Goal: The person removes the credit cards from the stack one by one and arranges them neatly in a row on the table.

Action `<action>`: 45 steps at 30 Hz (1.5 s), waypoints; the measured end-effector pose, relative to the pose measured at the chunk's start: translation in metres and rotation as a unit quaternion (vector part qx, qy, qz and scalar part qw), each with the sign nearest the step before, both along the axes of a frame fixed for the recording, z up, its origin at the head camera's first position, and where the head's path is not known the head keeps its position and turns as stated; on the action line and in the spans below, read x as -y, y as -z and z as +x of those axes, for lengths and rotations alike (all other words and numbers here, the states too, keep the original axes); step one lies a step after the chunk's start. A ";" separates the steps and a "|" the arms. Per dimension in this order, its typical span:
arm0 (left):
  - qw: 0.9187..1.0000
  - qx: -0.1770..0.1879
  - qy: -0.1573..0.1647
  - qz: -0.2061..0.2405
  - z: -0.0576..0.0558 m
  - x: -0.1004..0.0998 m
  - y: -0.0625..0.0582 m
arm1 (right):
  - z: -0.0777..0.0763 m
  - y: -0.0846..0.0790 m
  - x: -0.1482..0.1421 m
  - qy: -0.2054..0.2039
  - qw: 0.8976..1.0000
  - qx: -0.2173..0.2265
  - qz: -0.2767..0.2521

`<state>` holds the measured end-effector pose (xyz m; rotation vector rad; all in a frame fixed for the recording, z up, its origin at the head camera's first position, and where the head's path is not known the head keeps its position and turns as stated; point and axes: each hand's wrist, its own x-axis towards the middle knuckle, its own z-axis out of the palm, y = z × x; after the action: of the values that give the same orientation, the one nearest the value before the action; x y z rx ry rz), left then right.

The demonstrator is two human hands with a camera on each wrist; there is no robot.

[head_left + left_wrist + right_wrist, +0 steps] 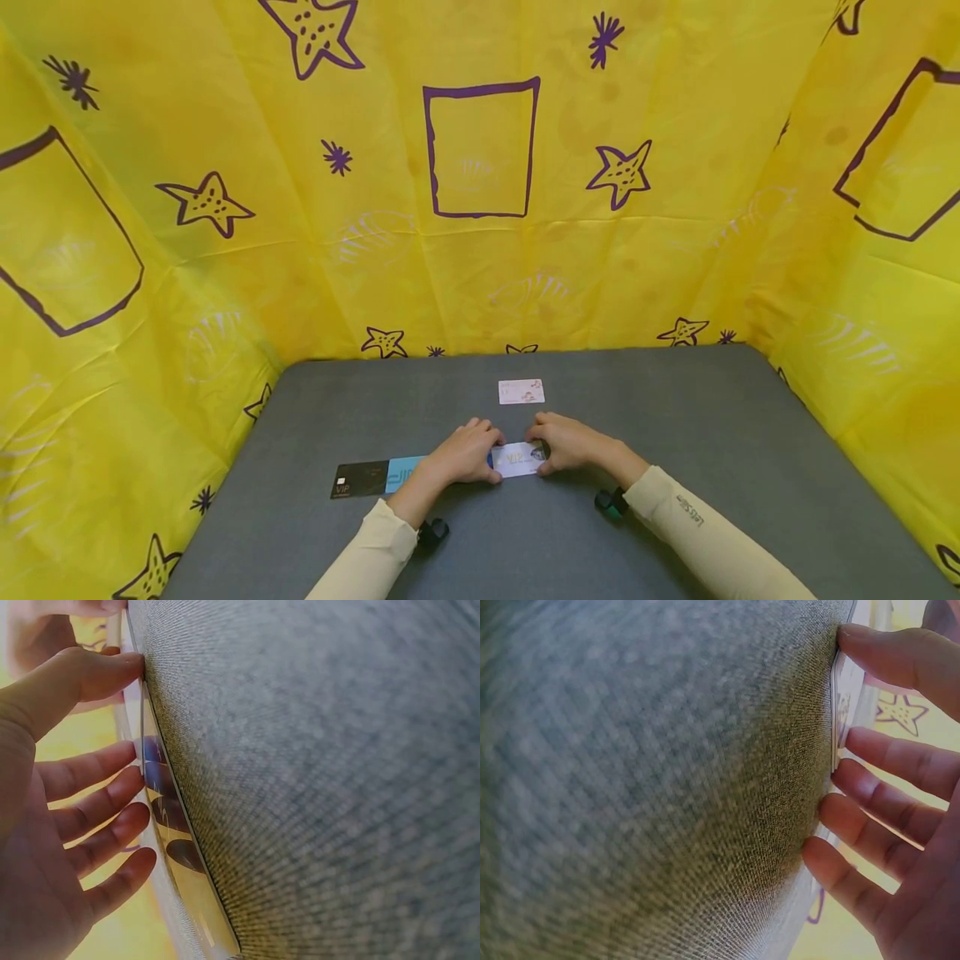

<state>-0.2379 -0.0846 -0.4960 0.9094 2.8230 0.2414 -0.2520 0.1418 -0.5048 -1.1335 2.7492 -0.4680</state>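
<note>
A white VIP card [517,461] lies on the grey table between both hands, with a strip of dark blue showing at its left end. My left hand [467,452] grips that end, thumb at the near edge and fingers at the far edge. My right hand [567,440] holds the right end in the same way. Partly under my left hand is a light blue card [402,472], adjoining a black VIP card [360,481] on its left. In the left wrist view, a glossy surface [184,855] reflects the fingers.
Beyond the hands, a pale card with reddish flower drawings [521,392] lies flat on the grey table [645,533]. A yellow patterned cloth [480,283] rises behind the table and along both sides.
</note>
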 end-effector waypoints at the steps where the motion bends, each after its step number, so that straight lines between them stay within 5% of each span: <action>1: 1.000 0.001 0.000 0.000 0.000 0.000 0.000 | 0.000 0.000 0.000 -0.001 1.000 0.000 -0.002; 31: 1.000 0.015 0.001 0.018 -0.002 0.003 0.002 | 0.001 -0.002 0.000 0.009 1.000 0.023 -0.010; 45: 0.989 0.071 -0.063 0.114 -0.032 0.014 -0.004 | -0.024 -0.017 -0.013 0.083 0.993 0.050 -0.071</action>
<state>-0.2698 -0.0987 -0.4917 0.7202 2.7606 0.6306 -0.2761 0.1549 -0.4875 -0.8843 2.7723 -0.7291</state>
